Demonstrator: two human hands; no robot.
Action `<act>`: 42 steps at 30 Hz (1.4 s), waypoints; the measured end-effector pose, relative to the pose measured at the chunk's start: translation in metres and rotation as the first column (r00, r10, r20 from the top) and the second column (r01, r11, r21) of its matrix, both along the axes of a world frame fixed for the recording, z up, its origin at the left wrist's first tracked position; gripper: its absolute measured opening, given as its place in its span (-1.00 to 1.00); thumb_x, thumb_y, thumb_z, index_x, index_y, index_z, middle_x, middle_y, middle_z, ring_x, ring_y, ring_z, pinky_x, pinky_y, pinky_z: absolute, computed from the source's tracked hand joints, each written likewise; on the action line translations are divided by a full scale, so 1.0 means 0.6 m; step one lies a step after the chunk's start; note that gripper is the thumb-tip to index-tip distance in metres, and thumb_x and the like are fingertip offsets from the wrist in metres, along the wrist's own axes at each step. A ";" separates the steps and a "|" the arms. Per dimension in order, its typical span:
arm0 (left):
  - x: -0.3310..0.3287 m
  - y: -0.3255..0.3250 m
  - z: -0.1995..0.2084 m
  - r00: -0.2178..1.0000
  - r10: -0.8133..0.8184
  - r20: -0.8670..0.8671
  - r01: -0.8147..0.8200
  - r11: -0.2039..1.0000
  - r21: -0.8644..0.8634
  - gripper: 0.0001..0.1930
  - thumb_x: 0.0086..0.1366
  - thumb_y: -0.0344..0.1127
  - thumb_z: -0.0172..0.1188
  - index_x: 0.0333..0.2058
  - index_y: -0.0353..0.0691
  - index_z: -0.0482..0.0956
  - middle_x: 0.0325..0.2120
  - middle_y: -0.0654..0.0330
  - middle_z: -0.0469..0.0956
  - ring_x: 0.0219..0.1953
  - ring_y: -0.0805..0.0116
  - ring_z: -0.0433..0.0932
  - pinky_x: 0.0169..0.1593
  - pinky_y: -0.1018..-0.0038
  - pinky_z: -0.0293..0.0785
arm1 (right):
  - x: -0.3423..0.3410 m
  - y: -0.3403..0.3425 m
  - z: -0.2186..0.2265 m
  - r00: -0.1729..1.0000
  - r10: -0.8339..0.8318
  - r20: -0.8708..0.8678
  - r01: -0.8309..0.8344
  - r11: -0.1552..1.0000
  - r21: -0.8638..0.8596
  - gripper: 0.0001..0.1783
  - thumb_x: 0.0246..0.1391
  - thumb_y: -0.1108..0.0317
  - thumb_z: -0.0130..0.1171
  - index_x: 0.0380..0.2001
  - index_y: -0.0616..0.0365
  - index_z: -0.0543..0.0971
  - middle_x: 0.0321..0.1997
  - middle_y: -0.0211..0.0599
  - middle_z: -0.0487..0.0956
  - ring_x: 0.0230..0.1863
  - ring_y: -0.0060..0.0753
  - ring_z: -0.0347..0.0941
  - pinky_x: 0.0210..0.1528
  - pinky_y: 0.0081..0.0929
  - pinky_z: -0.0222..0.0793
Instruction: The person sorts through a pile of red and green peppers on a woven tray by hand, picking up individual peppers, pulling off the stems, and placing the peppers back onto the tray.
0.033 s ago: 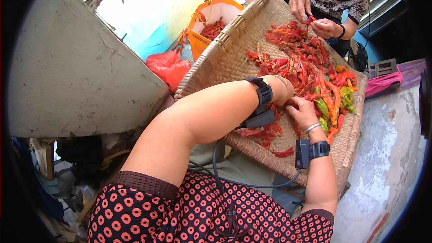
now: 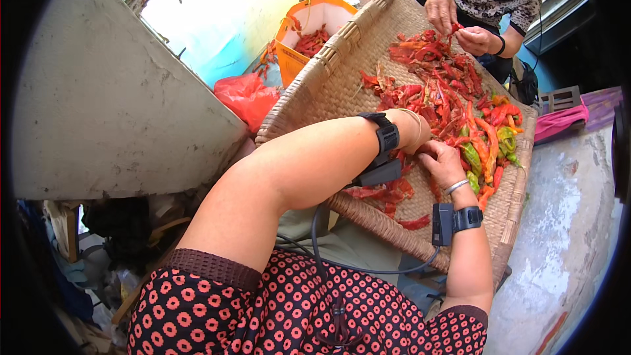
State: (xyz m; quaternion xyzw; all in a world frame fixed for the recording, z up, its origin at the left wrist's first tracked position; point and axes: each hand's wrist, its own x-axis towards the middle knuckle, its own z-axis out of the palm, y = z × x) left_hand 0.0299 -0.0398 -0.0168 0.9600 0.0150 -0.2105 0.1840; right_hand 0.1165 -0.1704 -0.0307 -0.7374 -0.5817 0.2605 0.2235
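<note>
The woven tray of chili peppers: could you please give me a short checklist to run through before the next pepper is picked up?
1. Both hands over the woven tray: ok; left hand and right hand meet at the near edge of the pile of red chili peppers.
2. What the fingers hold: cannot tell; the left forearm hides them.
3. Peppers within easy reach: ok; they lie right beside both hands.
4. Green and yellow peppers apart from the red: not ok; they lie mixed in.
5. Other person's hands out of the way: ok; at the tray's far end.
6. Orange bag holding peppers: ok; open beside the tray.
</note>
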 end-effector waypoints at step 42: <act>0.016 0.005 -0.025 0.996 -0.053 -0.077 0.062 0.991 0.118 -0.71 -0.15 -0.32 0.21 -0.34 -0.15 0.56 -0.39 0.13 0.52 -0.36 0.25 0.50 -0.36 0.30 0.41 | -0.007 0.007 0.014 0.945 -0.175 0.277 0.204 0.976 -0.082 -0.77 -0.30 0.40 0.15 -0.44 0.12 0.45 -0.59 -0.23 0.44 -0.54 -0.31 0.40 -0.44 -0.43 0.31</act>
